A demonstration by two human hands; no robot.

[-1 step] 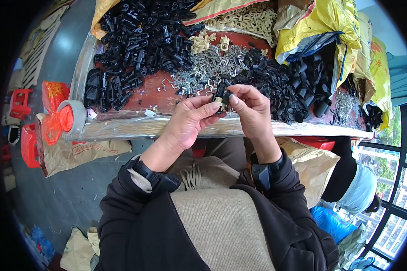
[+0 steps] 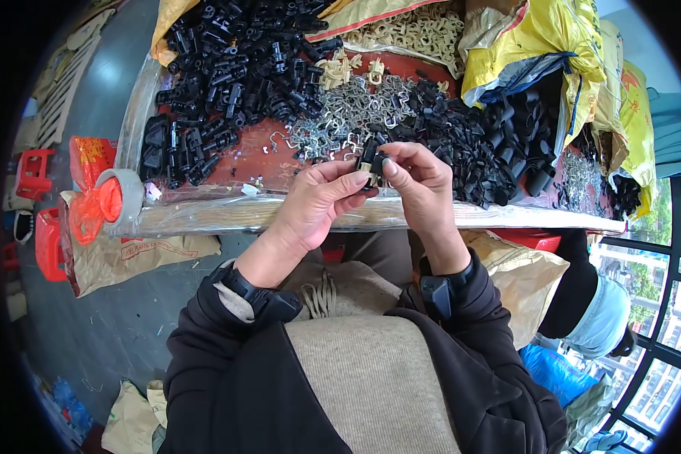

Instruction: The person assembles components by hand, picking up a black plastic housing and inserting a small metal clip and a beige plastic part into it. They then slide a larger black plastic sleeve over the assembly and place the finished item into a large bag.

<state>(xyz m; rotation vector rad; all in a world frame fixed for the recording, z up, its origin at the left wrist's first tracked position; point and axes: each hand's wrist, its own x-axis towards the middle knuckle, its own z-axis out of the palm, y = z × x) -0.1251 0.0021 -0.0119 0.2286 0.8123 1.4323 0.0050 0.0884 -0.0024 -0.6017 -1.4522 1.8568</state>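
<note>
Just over the table's front edge, my left hand [image 2: 318, 198] pinches a small black plastic fitting with a cream piece [image 2: 367, 165] in it, between thumb and fingers. My right hand [image 2: 425, 185] is closed on a small black piece [image 2: 382, 160] held against the fitting's right side; its exact shape is partly hidden by the fingertips. Beyond my hands lies a heap of bent metal wire clips [image 2: 348, 121], with a few cream plastic clips [image 2: 376, 72] at its far side. Small black plastic pieces [image 2: 461, 144] are heaped to the right.
Black plastic fittings [image 2: 227, 76] pile up at the left, with black tubular parts [image 2: 518, 129] at the right. An open sack of cream clips [image 2: 416, 38] and a yellow sack [image 2: 537, 45] stand behind. A tape roll [image 2: 131, 194] hangs at the left corner. Another person [image 2: 594, 310] is at the right.
</note>
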